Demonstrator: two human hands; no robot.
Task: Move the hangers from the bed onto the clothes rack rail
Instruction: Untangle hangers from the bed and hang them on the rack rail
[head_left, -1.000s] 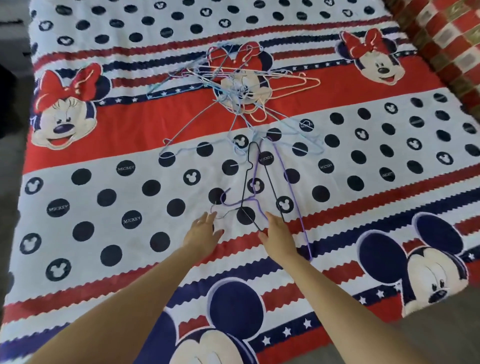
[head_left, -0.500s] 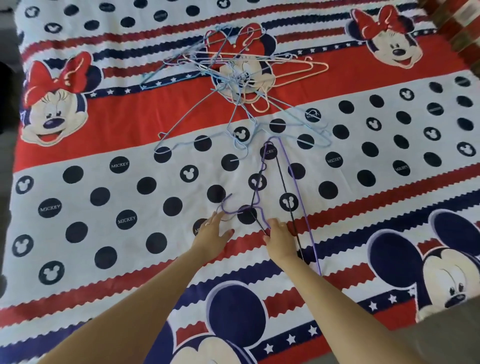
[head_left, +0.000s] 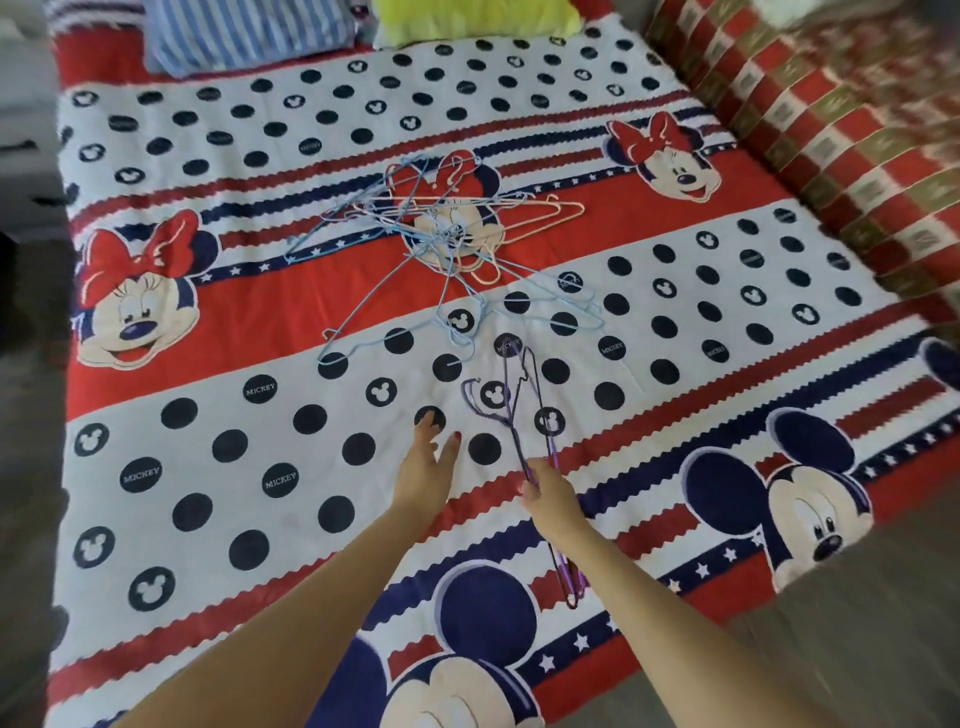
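My right hand (head_left: 549, 493) grips a purple wire hanger and a black wire hanger (head_left: 519, 410) together by their lower bars, lifted edge-on off the bed (head_left: 208, 332); their hooks point away from me and one end hangs below my wrist. My left hand (head_left: 428, 460) hovers with fingers spread just left of them, holding nothing. Farther up the bed lies a tangled pile of blue and pink wire hangers (head_left: 447, 239). No clothes rack is in view.
The bed is covered by a red, white and navy cartoon-mouse sheet. A striped blue pillow (head_left: 244, 31) and a yellow-green pillow (head_left: 472, 18) lie at the head. A red patterned blanket (head_left: 841, 130) runs along the right side. Floor shows at the left and lower right.
My right hand has lifted the purple and black hangers off the sheet and drawn them toward me. My left hand has let go and opened. The view has tilted up toward the pillows.
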